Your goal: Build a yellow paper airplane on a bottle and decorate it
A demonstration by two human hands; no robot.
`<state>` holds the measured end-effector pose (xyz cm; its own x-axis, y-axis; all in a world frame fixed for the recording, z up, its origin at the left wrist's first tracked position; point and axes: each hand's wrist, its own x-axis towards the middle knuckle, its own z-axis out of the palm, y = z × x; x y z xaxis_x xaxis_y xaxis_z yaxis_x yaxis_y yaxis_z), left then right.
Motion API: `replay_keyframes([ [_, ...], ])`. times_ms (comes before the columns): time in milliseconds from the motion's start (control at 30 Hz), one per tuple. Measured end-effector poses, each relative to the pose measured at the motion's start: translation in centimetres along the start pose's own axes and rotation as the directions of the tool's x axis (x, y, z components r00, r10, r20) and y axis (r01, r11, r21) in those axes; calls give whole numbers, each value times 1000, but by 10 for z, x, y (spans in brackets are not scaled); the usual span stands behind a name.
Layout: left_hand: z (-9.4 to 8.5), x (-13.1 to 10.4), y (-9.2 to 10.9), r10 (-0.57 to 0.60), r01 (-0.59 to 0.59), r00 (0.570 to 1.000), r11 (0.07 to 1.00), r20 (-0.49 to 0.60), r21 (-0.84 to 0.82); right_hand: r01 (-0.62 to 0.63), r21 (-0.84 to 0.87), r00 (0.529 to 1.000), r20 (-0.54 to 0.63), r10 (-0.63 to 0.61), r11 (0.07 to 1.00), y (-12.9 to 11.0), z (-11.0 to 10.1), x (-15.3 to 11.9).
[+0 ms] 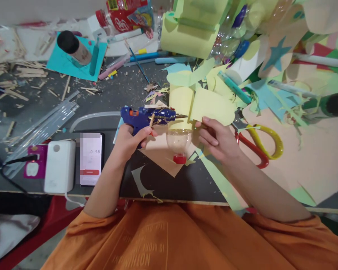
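My left hand (132,138) is wrapped round the handle of a blue glue gun (157,115), whose nozzle points right. The nozzle tip is close to the edge of a pale yellow paper piece (212,106), which my right hand (215,138) pinches at its lower left corner. Between my hands lies a clear bottle (178,139) with a red cap (179,159), its cap end toward me and its body covered in yellow paper (181,103). A clear glue stick (95,115) extends from the back of the gun.
Scissors with red and yellow handles (260,144) lie right of my right hand. A phone (91,159) and a white power bank (60,166) are at the left. Behind are markers (149,56), a red-labelled bottle (126,18) and green paper (190,35). Wood scraps (30,71) litter the far left.
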<state>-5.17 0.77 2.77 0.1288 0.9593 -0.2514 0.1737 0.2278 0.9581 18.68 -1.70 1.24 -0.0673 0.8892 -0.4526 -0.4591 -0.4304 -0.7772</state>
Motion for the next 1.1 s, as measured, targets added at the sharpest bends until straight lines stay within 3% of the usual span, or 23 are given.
replay_keyframes([
  [333,0,1,-3,-21,21,997,1000,73,-3,-58,55,996,65,54,997,-2,-1,1],
  [500,2,0,-1,-32,32,998,999,50,-8,-96,11,991,99,94,995,-4,1,0],
  [1100,2,0,-1,-49,51,996,999,79,-20,-55,22,992,119,52,998,0,-1,1],
])
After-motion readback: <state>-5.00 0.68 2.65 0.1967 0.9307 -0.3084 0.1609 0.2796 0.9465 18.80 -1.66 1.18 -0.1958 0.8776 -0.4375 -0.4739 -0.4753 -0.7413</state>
